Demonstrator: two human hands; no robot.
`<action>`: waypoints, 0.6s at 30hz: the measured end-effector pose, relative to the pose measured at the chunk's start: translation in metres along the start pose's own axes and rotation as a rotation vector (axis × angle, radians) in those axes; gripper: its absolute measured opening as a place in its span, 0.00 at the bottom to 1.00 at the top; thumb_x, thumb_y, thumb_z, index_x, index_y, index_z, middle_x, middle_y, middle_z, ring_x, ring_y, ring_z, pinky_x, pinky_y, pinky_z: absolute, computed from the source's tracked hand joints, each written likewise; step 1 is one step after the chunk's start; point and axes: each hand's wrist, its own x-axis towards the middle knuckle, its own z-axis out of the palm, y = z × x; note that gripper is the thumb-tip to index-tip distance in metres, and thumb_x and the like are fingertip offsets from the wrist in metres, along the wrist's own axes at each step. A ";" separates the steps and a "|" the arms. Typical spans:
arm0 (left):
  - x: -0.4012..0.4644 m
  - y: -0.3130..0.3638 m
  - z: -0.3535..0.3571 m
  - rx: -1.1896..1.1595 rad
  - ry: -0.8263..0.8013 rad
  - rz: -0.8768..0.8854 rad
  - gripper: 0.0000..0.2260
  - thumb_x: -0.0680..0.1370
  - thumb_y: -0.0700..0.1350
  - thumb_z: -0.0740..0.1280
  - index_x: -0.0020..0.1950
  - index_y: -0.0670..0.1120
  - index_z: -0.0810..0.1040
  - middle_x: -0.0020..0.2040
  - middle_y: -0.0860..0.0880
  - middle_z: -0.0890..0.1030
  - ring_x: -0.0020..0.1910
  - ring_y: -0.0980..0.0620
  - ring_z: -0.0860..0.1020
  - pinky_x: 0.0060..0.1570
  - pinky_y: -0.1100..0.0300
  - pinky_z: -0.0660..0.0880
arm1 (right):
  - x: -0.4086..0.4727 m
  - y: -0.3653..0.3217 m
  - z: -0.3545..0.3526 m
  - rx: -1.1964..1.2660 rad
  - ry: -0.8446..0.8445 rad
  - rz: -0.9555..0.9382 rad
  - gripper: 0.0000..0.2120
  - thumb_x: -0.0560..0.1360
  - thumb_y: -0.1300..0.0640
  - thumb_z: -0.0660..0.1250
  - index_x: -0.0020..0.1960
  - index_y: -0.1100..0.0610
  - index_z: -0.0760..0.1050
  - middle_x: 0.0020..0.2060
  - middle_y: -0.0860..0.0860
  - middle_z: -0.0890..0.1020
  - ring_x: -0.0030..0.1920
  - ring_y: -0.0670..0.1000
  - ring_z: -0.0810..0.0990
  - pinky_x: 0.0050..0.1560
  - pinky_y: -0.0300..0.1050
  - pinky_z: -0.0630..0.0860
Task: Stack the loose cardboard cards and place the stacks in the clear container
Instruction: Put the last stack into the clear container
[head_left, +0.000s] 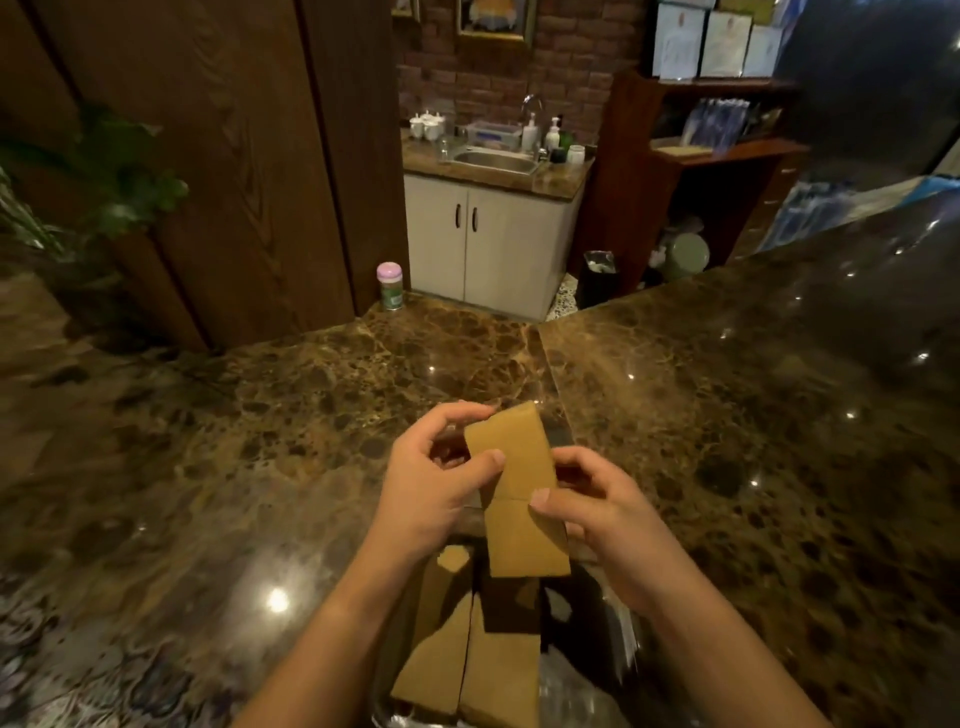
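A reception or service counter in a small shop or salon, with a wash corner behind it.

The dark brown marble desk (675, 415) wraps round in an L, polished enough to mirror the ceiling lights. Beyond its far edge stands a white two-door cabinet (493, 249) carrying a steel sink (493, 162) with a tap, pump bottles (530, 132), white cups (427, 126) and jars, set against a red brick wall (488, 78). To the right, a wooden shelf unit (727, 150) holds framed certificates (717, 44) and packaged goods. Dark wood panelling (208, 156) and a leafy plant (119, 171) fill the left side; a small pink-lidded container (390, 286) sits at the desk's far edge.
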 end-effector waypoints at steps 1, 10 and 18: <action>-0.005 0.000 0.001 0.029 -0.040 -0.015 0.16 0.72 0.32 0.73 0.55 0.48 0.80 0.42 0.55 0.84 0.43 0.57 0.81 0.43 0.62 0.79 | -0.004 0.002 0.002 -0.029 -0.010 -0.015 0.18 0.72 0.61 0.74 0.59 0.48 0.77 0.51 0.49 0.86 0.50 0.48 0.85 0.45 0.43 0.81; -0.049 -0.027 -0.035 0.326 0.090 -0.135 0.27 0.75 0.55 0.71 0.71 0.66 0.65 0.67 0.58 0.72 0.66 0.61 0.70 0.61 0.58 0.70 | -0.031 0.022 -0.025 -0.274 0.240 0.157 0.39 0.70 0.63 0.75 0.65 0.36 0.55 0.50 0.50 0.81 0.49 0.51 0.82 0.45 0.51 0.80; -0.096 -0.056 -0.036 0.054 0.179 -0.414 0.22 0.77 0.34 0.65 0.65 0.55 0.71 0.57 0.54 0.78 0.57 0.55 0.78 0.48 0.61 0.75 | -0.043 0.051 -0.009 -0.829 0.265 0.237 0.29 0.76 0.53 0.70 0.70 0.45 0.57 0.53 0.47 0.73 0.48 0.48 0.72 0.45 0.43 0.72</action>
